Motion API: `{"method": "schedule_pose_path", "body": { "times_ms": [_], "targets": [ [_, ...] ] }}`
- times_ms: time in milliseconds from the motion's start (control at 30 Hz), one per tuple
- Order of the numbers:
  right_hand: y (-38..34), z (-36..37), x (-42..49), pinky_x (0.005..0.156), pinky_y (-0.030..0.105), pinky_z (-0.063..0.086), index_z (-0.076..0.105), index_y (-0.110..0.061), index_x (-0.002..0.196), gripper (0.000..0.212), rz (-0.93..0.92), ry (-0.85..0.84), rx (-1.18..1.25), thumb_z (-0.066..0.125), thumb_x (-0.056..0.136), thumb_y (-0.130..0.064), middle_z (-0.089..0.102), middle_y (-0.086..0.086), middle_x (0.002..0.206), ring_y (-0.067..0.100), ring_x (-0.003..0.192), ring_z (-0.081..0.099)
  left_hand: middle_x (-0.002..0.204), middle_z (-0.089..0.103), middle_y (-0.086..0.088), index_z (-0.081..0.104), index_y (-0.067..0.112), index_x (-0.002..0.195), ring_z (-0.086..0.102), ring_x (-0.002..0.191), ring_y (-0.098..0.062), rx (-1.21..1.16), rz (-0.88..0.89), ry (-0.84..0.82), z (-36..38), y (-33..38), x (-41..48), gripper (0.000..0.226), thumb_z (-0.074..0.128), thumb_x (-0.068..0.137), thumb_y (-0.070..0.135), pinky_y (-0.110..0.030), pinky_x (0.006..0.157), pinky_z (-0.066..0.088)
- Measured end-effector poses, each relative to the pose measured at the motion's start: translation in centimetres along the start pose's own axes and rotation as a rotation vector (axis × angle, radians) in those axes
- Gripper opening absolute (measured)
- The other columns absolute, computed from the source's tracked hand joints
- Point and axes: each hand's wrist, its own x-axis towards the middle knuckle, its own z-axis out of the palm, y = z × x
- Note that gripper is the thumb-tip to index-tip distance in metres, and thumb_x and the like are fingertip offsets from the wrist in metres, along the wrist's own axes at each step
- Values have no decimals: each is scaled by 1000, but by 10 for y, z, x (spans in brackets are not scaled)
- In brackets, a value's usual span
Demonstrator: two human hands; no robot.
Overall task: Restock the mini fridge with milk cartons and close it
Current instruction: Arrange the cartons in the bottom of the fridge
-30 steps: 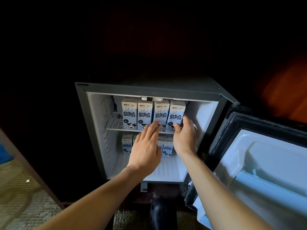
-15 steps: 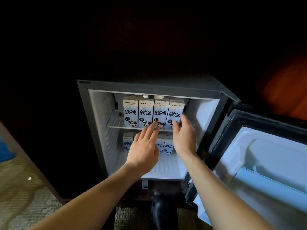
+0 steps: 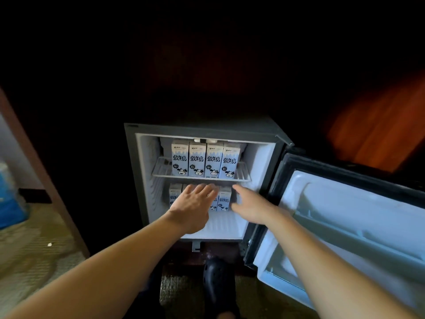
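The mini fridge (image 3: 262, 134) stands open, its door (image 3: 358, 217) swung out to the right. Several blue-and-white milk cartons (image 3: 197, 161) stand side by side on the wire upper shelf (image 3: 161, 172). More cartons (image 3: 224, 200) stand on the lower level, partly hidden behind my hands. My left hand (image 3: 192, 204) is flat with fingers spread in front of the lower cartons, holding nothing. My right hand (image 3: 249, 207) is open beside the rightmost lower carton, fingers pointing into the fridge.
The fridge sits in a dark wooden cabinet. A black shoe (image 3: 217, 282) is on the carpet below the fridge. A wooden frame edge (image 3: 39, 166) and a blue object (image 3: 10, 203) lie at the left. Patterned carpet (image 3: 30, 256) covers the floor.
Both hands have dropped from the upper-shelf cartons to the lower level of the fridge. The right hand let go of the rightmost upper carton. The camera moved back.
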Motion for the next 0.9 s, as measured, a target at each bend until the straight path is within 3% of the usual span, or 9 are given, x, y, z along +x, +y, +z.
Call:
{"method": "schedule_pose_path", "body": {
  "times_ms": [67,133,200,233,300,367,533,733,900],
  "targets": [
    [-7,-14,-35,108,32,37,20,-16,158,66,-8,11,-22,52,101,-28,33,6,160,23,140,42,162,18,-1,15,16,157,19,148,-20,6,15,-20,-21,7,-15,67,44,97,26,-40,121,17],
    [-12,-25,-72,95,33,45,28,-14,154,59,-3,31,-83,51,102,-32,54,8,139,22,115,58,164,14,-1,12,18,157,14,150,-20,-6,22,-25,-44,18,-28,65,40,101,33,-42,123,12],
    [-11,-35,-108,77,32,50,31,-16,151,58,-8,69,-108,50,102,-39,60,-1,106,12,83,58,166,10,-1,9,20,159,9,152,-20,-8,41,-44,-69,35,-40,63,33,104,42,-44,124,5],
    [-9,-39,-125,78,30,51,28,-19,153,60,6,82,-101,48,101,-42,60,-4,106,10,86,59,166,8,0,9,21,159,6,153,-19,-15,52,-69,-81,46,-44,63,28,105,46,-45,125,2],
    [-4,-50,-160,98,37,48,24,-26,156,62,28,121,-117,45,102,-46,53,-1,140,20,120,57,167,9,1,11,22,159,5,153,-18,-43,70,-89,-103,70,-52,63,22,105,51,-46,124,1],
    [4,-63,-194,109,40,40,25,-26,156,61,48,193,-106,44,102,-48,41,0,155,22,137,45,165,17,2,17,23,158,10,152,-18,-36,138,-25,-124,97,-55,62,21,104,53,-44,124,6],
    [44,-81,-273,109,38,39,33,-27,153,59,116,361,-97,43,100,-52,42,-7,154,16,138,41,160,28,3,30,21,153,18,149,-15,-72,339,115,-148,183,-57,57,28,104,51,-43,122,14],
    [103,-71,-354,112,35,36,35,-26,153,58,226,436,-83,44,101,-49,40,-7,156,15,141,39,165,16,4,21,25,157,10,152,-18,-124,461,-15,-128,285,-62,59,29,104,50,-44,123,8],
    [158,-33,-410,103,40,44,44,-19,146,53,367,453,-48,48,100,-44,54,4,143,25,129,51,161,27,3,32,24,152,22,148,-19,-162,541,-73,-89,365,-74,55,39,102,45,-41,120,15]
  ]
}}
